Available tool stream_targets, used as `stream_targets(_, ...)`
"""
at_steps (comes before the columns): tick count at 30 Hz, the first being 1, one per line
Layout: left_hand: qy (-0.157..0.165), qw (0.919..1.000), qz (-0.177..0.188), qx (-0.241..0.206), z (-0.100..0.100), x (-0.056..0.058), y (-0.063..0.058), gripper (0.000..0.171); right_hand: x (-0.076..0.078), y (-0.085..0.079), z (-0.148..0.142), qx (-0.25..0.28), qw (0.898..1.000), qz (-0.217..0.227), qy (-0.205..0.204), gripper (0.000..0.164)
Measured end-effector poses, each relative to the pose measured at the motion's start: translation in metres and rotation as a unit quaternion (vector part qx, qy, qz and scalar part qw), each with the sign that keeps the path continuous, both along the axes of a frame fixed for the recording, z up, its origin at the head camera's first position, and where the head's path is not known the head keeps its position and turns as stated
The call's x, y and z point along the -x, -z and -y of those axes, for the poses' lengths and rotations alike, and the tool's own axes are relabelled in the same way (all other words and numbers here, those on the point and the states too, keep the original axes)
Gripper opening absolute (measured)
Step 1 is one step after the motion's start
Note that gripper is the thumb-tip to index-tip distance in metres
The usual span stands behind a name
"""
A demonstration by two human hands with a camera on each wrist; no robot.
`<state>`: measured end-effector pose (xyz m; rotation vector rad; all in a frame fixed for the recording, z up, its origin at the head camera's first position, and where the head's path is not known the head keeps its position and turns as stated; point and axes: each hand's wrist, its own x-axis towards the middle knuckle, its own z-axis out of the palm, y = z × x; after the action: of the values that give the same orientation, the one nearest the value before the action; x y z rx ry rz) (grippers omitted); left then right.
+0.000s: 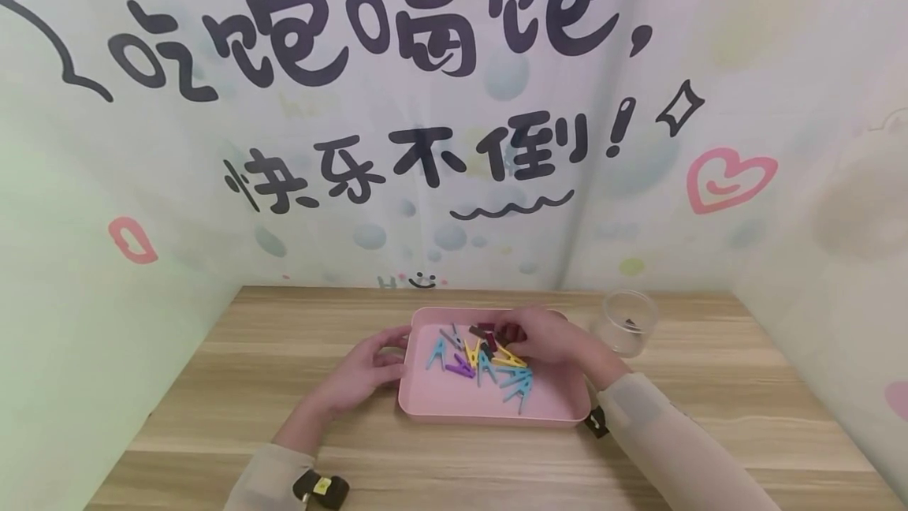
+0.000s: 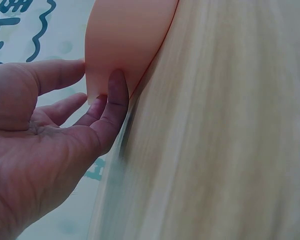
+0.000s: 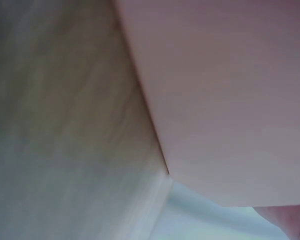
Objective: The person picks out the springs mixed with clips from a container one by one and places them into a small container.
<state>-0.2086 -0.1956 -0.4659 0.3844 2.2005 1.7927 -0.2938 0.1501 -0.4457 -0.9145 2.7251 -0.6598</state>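
Observation:
A pink tray [image 1: 496, 419] holds several small plastic clothespins: light blue [image 1: 521, 385], yellow [image 1: 471, 355], purple [image 1: 461, 367], grey and dark red [image 1: 491, 342]. My left hand [image 1: 365, 373] touches the tray's left side; the left wrist view shows its fingertips against the outer wall [image 2: 125, 45]. Inside the tray, my right hand [image 1: 542, 335] reaches over the far right part with bent fingers, at the dark red clothespins. Whether it pinches one is hidden. The right wrist view shows mostly the tray's outer wall [image 3: 225, 100] and a bit of the hand.
A clear round container [image 1: 627, 337] with a small dark piece inside stands right of the tray, close to my right forearm. The wooden table [image 1: 284, 322] meets a printed backdrop [image 1: 355, 251] at its far edge.

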Motion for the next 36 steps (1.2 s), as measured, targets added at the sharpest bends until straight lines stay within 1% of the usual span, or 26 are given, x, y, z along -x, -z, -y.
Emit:
stream_targets(7,-0.001,1.0000,0.000,0.000,-0.001,0.000,0.000,0.066,0.001,-0.001,-0.001,-0.002,1.000,0.010,-0.013,0.021)
stream_targets(11,0.001,1.0000,0.001,0.000,-0.001,0.000,0.000,0.066,0.001,-0.002,-0.002,-0.001,1.000,0.015,-0.014,0.020)
stream_targets(14,0.001,1.0000,0.001,0.000,-0.001,0.000,0.000,0.066,0.001,-0.001,-0.003,0.007,1.000,0.016,-0.012,0.021)
stream_targets(21,0.000,1.0000,-0.004,0.001,-0.001,0.000,0.001,0.065,-0.002,-0.003,-0.009,0.051,0.998,0.034,-0.010,0.026)
stream_targets(27,0.002,1.0000,-0.006,0.008,0.001,0.000,0.001,0.064,-0.006,-0.009,-0.017,0.076,0.997,0.027,-0.019,0.032)
stream_targets(36,-0.001,0.9999,-0.004,0.012,0.000,-0.001,-0.003,0.063,-0.012,-0.018,-0.028,0.083,0.997,-0.003,-0.010,0.028)
